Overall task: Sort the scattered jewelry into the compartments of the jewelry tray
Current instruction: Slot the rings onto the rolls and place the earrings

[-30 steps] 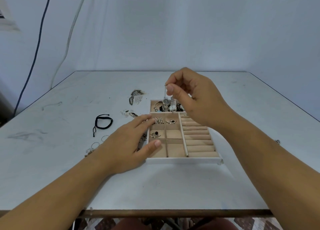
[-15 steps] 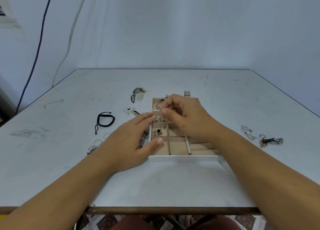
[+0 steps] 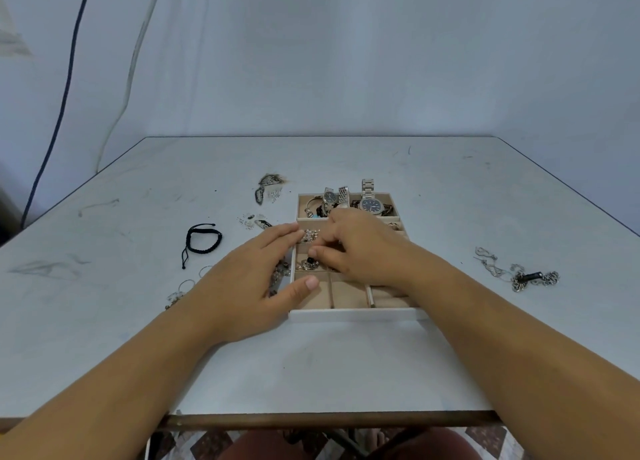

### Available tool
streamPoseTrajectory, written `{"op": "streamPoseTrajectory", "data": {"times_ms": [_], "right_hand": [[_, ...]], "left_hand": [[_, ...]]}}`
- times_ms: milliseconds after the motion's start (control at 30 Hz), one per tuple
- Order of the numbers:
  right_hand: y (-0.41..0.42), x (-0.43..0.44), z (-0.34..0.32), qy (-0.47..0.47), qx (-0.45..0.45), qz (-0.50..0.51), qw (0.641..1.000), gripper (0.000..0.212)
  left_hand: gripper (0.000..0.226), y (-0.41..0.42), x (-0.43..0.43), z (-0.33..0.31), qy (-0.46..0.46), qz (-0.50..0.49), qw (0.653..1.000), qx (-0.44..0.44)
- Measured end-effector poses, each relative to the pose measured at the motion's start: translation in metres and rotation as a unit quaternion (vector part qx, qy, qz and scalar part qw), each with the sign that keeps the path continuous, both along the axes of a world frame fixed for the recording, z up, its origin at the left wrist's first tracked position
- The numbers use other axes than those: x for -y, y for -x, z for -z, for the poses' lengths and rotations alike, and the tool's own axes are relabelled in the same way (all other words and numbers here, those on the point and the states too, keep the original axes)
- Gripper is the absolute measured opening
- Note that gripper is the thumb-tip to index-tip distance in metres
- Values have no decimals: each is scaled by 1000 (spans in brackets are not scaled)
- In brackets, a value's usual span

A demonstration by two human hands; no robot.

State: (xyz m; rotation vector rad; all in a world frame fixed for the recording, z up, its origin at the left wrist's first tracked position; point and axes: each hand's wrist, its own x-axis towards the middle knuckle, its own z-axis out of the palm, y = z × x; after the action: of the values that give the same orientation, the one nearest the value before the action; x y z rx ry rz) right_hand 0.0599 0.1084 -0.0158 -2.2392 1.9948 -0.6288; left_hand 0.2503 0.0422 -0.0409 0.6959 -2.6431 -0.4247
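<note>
Lower than a second ago, the right hand [image 3: 360, 248] curls over the middle of the jewelry tray [image 3: 353, 314], thumb just beside one black-stone piece [image 3: 308, 263]; whether it pinches anything, I cannot tell. The left hand [image 3: 249, 279] lies flat and relaxed on the tray's left rim. Three watches [image 3: 370, 205] sit in the far compartment, and one black cord bracelet [image 3: 203, 241] lies outside, well left.

The right hand [image 3: 360, 248], raised above the white, beige-lined jewelry tray [image 3: 356, 315] a second ago, has come down into it, curled fingertips among its small left compartments.
</note>
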Motion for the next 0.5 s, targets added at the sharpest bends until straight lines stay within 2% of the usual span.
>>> {"op": "streamPoseTrajectory", "data": {"times_ms": [67, 200, 367, 500], "right_hand": [[2, -4, -3, -7, 2, -4, 1000, 29], [21, -21, -22, -7, 65, 14, 998, 21], [78, -69, -41, -2, 35, 88, 995, 17], [130, -115, -34, -17, 39, 164, 986, 12]], "left_hand": [[84, 0, 0, -1, -2, 0, 1000, 2], [81, 5, -2, -11, 11, 7, 1000, 15], [69, 39, -11, -35, -4, 53, 999, 10], [56, 92, -29, -44, 17, 110, 993, 27]]}}
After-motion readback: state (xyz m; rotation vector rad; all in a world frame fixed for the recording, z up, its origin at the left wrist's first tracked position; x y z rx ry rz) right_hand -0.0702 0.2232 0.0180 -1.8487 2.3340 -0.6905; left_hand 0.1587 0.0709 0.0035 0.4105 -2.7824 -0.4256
